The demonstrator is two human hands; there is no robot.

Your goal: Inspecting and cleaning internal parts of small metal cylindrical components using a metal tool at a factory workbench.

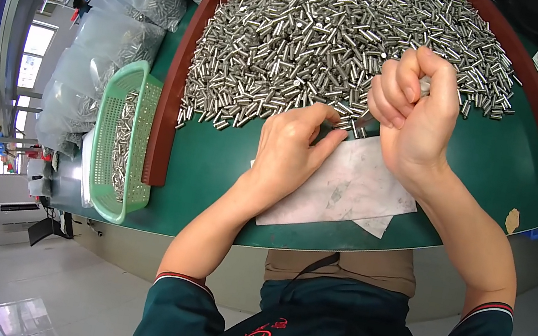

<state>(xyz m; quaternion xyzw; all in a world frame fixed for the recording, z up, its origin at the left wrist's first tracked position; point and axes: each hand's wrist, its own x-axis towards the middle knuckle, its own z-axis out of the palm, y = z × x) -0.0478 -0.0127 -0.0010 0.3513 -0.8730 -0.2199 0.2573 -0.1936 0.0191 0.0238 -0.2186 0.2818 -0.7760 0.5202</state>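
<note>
A large heap of short shiny metal pins [305,45] covers the far part of the green table [500,162]. At the heap's near edge is my left hand [294,140], its thumb and index finger curled toward a few pins; whether one is between the fingertips I cannot tell. My right hand [416,115] is raised just to the right, closed in a fist around a slim metal tool [364,121] that is mostly hidden. The tool's narrow end points down toward the pins by my left fingertips. Beneath my hands lies a smudged white sheet [344,188], with another paper under it.
A dark red wooden border [172,100] rings the heap at left, back and right. Left of it stands a green plastic basket [138,174] with pins inside. Clear bags of pins [112,39] line the far left. A tan scrap [512,221] lies near the right table edge.
</note>
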